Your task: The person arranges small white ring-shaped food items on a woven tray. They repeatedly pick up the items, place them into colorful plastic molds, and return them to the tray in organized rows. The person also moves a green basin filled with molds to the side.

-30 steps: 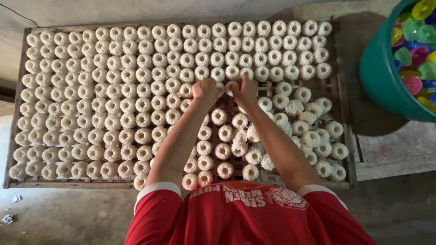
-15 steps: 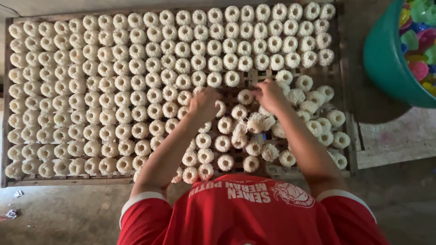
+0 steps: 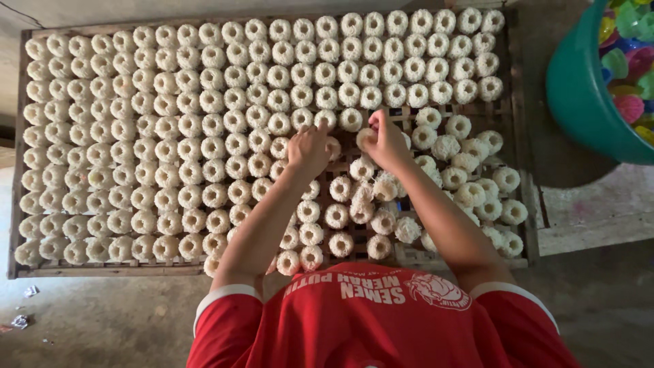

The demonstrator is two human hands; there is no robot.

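Observation:
A wooden slatted tray [image 3: 519, 143] holds several rows of white ring-shaped noodle crackers [image 3: 177, 129], packed tight on the left and top. Loose, untidy rings [image 3: 470, 184] lie on the right part. My left hand [image 3: 308, 148] rests on a ring [image 3: 332, 147] at the edge of the neat rows. My right hand [image 3: 387, 142] pinches another ring [image 3: 366, 138] just beside it. Both arms reach out from red sleeves [image 3: 225, 320] at the bottom.
A teal plastic tub [image 3: 579, 95] with colourful plastic pieces stands at the upper right, beyond the tray's edge. Bare concrete floor [image 3: 102, 320] lies below the tray, with small scraps at the lower left.
Both hands have moved up and left from the loose pile to the gap at the end of the neat rows, each bringing a ring.

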